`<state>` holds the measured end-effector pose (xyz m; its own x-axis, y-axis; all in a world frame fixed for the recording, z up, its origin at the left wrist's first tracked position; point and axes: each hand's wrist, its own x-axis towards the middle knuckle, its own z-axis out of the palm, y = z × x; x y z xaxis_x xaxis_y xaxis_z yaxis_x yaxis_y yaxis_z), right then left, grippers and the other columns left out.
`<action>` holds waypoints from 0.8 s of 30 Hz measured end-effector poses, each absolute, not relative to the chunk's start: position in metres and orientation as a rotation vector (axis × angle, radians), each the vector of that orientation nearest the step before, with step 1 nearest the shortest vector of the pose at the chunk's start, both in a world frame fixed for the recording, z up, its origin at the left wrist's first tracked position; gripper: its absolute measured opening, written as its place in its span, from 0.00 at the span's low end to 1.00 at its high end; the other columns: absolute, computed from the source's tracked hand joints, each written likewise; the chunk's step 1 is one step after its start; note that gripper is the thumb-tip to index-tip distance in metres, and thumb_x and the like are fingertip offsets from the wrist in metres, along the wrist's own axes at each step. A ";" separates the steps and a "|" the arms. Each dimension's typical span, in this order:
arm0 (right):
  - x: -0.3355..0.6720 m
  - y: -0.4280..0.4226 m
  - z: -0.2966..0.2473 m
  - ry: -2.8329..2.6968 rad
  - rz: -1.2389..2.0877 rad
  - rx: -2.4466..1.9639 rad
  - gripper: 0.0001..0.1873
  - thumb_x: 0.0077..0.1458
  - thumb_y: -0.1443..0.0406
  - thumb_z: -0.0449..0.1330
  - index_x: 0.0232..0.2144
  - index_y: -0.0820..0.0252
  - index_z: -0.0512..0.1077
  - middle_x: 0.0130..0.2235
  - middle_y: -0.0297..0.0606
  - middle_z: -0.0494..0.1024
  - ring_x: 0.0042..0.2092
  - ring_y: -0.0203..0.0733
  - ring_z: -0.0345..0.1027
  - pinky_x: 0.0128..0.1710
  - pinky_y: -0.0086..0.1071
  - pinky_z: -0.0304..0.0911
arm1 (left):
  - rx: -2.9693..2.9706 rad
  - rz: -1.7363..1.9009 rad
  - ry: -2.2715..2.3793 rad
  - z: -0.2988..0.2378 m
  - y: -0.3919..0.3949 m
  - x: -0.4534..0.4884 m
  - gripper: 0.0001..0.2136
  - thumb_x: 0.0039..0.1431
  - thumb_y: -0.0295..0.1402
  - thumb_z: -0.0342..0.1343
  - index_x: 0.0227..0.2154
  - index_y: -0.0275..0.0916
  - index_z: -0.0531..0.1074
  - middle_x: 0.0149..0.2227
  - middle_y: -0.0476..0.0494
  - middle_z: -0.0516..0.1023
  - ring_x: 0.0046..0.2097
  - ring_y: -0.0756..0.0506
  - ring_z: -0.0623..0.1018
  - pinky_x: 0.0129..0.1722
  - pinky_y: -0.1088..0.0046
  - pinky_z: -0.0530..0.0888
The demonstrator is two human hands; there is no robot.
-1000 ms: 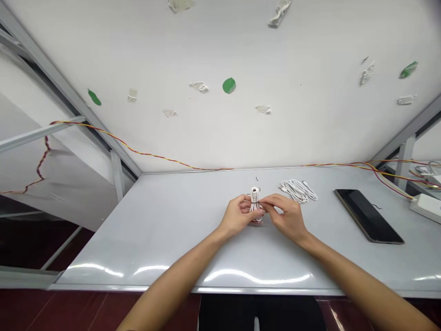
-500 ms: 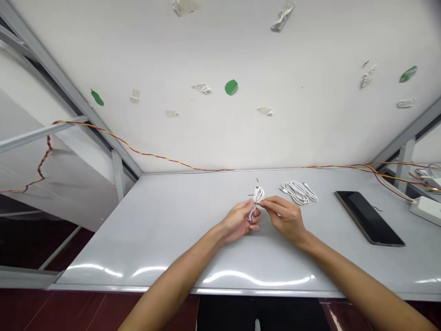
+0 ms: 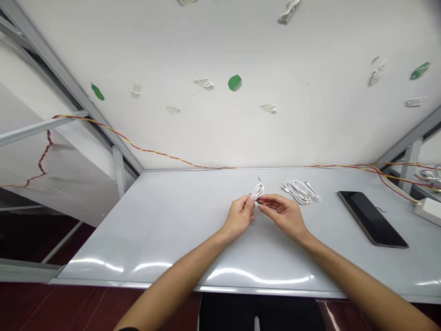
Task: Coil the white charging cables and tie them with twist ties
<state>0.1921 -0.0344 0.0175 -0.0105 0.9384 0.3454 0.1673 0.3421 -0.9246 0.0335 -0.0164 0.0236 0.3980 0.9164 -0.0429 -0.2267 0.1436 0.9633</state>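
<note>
The left hand [image 3: 240, 216] and right hand [image 3: 284, 215] are closed in a pinch on a small coiled white cable [image 3: 257, 191], held above the surface [image 3: 155, 234]. A second white cable bundle [image 3: 301, 191] lies beyond the right hand; a black tablet [image 3: 372, 219] lies farther right.

White cable [image 3: 257, 191] partly hidden by left hand [image 3: 239, 217], far-right objects [image 3: 429, 174] too small
</note>
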 end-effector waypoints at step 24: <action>0.201 -0.036 0.027 -1.662 0.551 -1.182 0.09 0.59 0.63 0.59 0.31 0.56 0.79 0.28 0.36 0.78 0.29 0.39 0.68 0.27 0.32 0.62 | 1.979 1.036 0.969 0.032 -0.014 0.018 0.12 0.66 0.38 0.52 0.46 0.43 0.77 0.41 0.42 0.72 0.43 0.44 0.72 0.48 0.63 0.72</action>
<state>0.2012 -0.0360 0.0270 -0.0411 0.8908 0.4526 0.4438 0.4221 -0.7905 0.0176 -0.0143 0.0317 0.4021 0.8459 0.3503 0.2933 -0.4815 0.8259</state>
